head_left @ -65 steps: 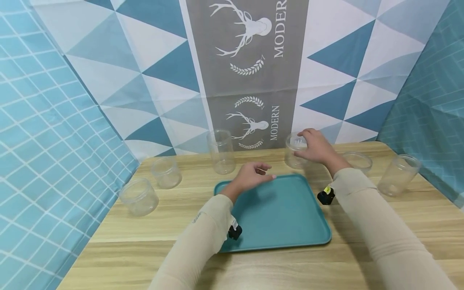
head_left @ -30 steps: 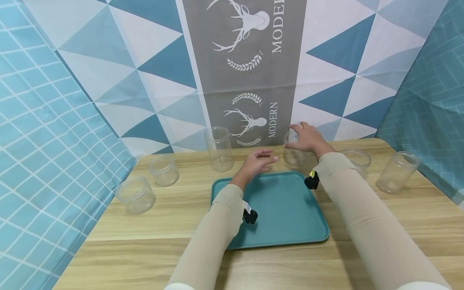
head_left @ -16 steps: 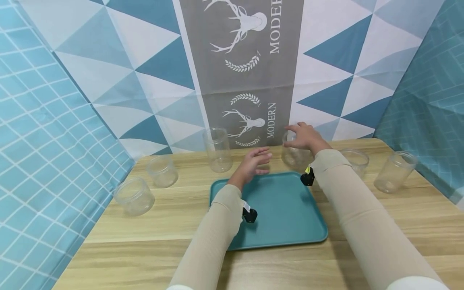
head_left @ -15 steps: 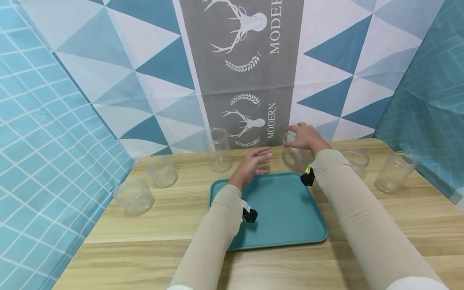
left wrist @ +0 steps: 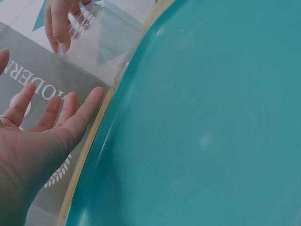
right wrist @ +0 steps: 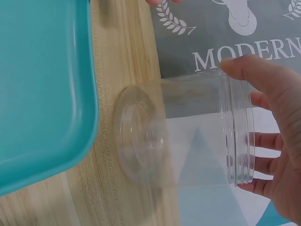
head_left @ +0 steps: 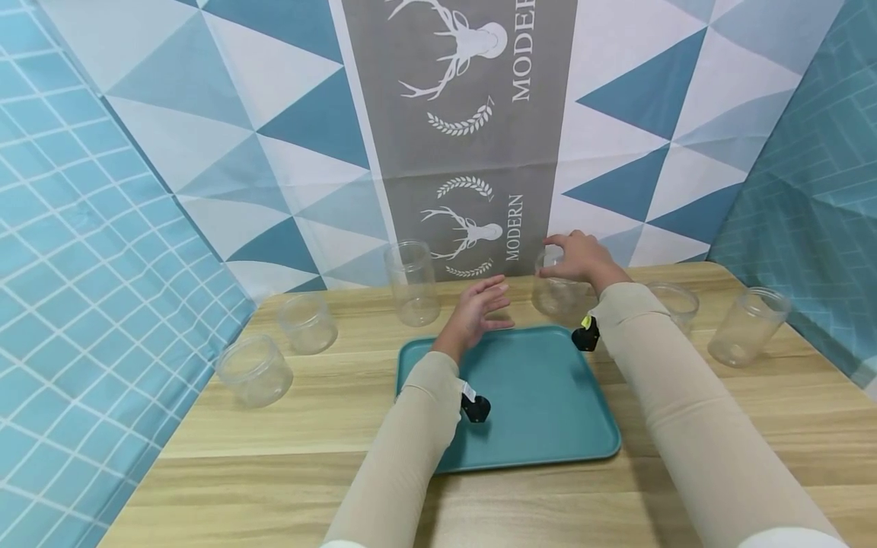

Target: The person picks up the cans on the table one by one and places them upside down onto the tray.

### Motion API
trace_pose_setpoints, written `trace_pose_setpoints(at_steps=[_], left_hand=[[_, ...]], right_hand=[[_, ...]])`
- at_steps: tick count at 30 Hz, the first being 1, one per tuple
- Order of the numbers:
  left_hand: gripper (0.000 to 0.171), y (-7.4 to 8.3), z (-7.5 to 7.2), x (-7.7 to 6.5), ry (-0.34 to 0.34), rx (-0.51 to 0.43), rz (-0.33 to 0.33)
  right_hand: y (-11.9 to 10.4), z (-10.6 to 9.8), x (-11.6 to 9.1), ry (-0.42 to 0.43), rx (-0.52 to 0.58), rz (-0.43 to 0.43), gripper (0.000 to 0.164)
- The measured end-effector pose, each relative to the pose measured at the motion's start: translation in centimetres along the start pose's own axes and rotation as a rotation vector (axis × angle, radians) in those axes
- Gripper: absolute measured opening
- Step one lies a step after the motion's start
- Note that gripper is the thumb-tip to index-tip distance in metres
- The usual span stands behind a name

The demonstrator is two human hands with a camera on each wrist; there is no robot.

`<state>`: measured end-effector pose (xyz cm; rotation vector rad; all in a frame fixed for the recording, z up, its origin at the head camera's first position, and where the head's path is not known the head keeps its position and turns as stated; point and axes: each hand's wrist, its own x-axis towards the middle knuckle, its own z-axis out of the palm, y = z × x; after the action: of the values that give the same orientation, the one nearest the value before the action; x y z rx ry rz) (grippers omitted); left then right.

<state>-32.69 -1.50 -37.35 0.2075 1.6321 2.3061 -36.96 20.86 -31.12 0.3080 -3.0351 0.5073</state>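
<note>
In the head view my right hand (head_left: 581, 259) is at the top of a clear plastic jar (head_left: 558, 297) behind the tray's far right corner. The right wrist view shows the thumb and fingers spread across the jar's threaded rim (right wrist: 237, 132), holding it from opposite sides. The jar stands upright with its base on the wood. My left hand (head_left: 477, 310) hovers over the far edge of the teal tray (head_left: 541, 403), fingers apart and holding nothing. In the left wrist view its palm (left wrist: 33, 150) shows beside the tray edge.
A tall clear jar (head_left: 413, 285) stands at the back, left of the left hand. Two shorter clear jars (head_left: 308, 326) are at the left. On the right stand a low clear jar (head_left: 674, 301), partly behind the right sleeve, and another tall one (head_left: 747, 327). A patterned cloth backs the table.
Since the first frame, the right hand has closed in around the jar's rim, and the left hand has moved slightly with its fingers spreading. The jar stays about where it was.
</note>
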Motion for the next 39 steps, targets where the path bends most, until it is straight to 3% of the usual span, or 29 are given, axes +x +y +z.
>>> trace_pose_setpoints(at_steps=[7, 16, 29, 39], left_hand=[[0.041, 0.0, -0.1, -0.1, 0.019, -0.05, -0.006], [0.044, 0.0, -0.2, -0.3, 0.024, -0.119, 0.007], [0.041, -0.3, -0.6, -0.2, 0.076, -0.116, 0.023], [0.049, 0.0, -0.2, -0.9, 0.037, -0.119, 0.004]], right_hand=[[0.2, -0.1, -0.3, 0.024, 0.023, 0.009, 0.072], [0.3, -0.3, -0.5, 0.03, 0.021, -0.04, 0.073], [-0.9, -0.9, -1.5, 0.075, -0.013, -0.143, 0.071], [-2.0, -1.7, -2.7, 0.142, -0.056, -0.237, 0.07]])
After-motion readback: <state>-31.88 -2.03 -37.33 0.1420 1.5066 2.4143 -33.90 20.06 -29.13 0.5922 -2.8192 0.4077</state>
